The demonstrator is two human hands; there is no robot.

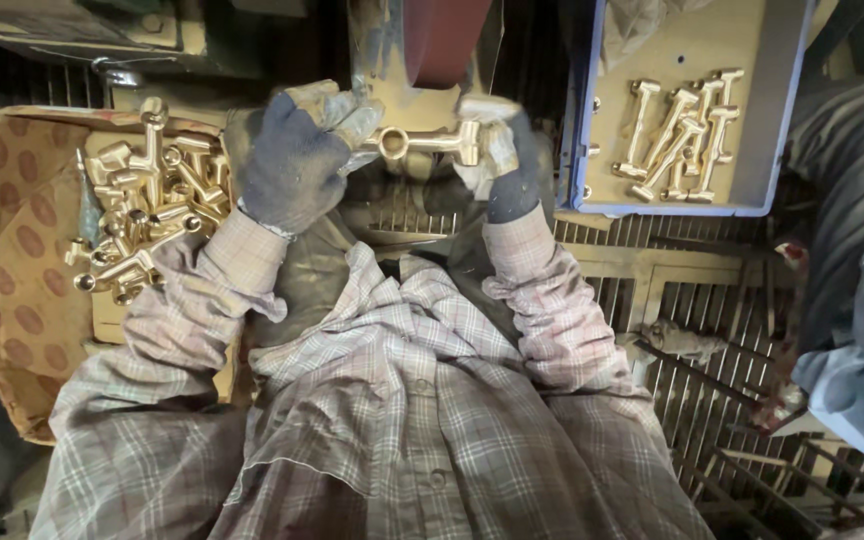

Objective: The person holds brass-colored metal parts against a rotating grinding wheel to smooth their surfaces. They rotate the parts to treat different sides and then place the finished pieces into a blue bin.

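Two gloved hands are holding one brass fitting (430, 142) between them, just below a reddish-brown sanding belt (444, 40) that is running down from above. The left hand (292, 160) is closing around the ring-shaped end of the fitting, with the fingers curled and pressed together, and the right hand (502, 160) is pinching the other end, where a short cross piece is sitting. I am judging that the person is gripping it at both ends so that the middle bar is staying free and steady against the belt; whether the metal is really touching the belt, I cannot tell, because the hands are covering that place.

The fitting is lying level, stretched from one hand to the other, directly in front of the person's chest and the plaid shirt (402, 400).

At the left side a cardboard box (12, 260) is standing with a heap of brass parts (142, 200) inside, near the left elbow, probably so that a piece is easy to reach. At the right side a blue tray (782, 150) is holding a few similar fittings (677, 135) laid in a small group, well apart from the heap. Under everything a metal grate (682, 300) is showing, and another person's sleeve (862, 330) is coming in from the right edge
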